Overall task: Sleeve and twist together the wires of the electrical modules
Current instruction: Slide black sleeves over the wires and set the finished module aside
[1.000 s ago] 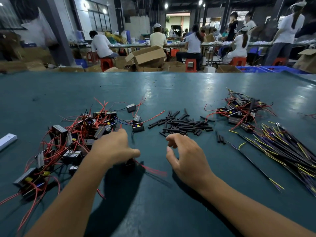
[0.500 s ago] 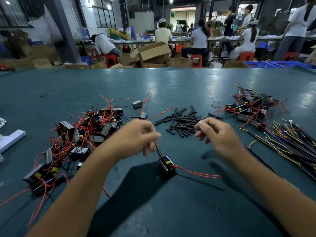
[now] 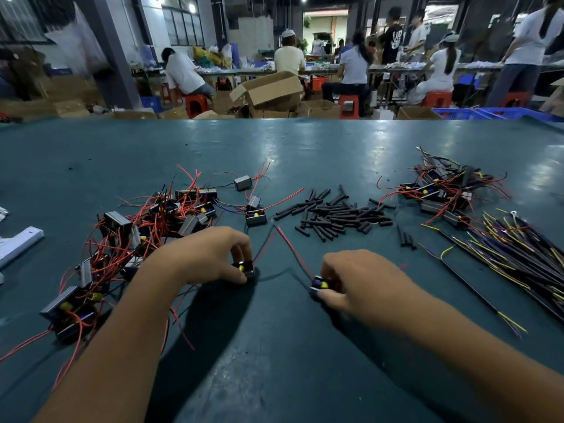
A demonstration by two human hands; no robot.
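At the far left edge of the green table (image 3: 305,154) lay a white flat part (image 3: 18,244), cut off by the frame. To its right I saw a tangled heap of modules (image 3: 128,239) with red wires, reaching from the near left toward the table's middle. My left hand (image 3: 207,254) rested at the heap's right edge, fingers curled down and pinching a small black module (image 3: 245,268) with a yellow part, which sat on the table surface. Red and black leads (image 3: 265,244) rose from that module toward the far side. Just right of them a second red lead (image 3: 293,250) ran down to another module (image 3: 319,284), showing blue and yellow, which my right hand (image 3: 366,282) gripped between thumb and curled fingers, low on the table. The two held modules sat near each other, not touching. Farther away, between the hands and the table's centre, lay a scatter of short black sleeves (image 3: 335,213). Right of those sat a second, smaller heap of wired modules (image 3: 439,190), and along the right edge a bundle of long dark wires (image 3: 518,254) with yellow tips. Beyond the table, people sat at benches on red stools (image 3: 348,103) among cardboard boxes (image 3: 268,88).
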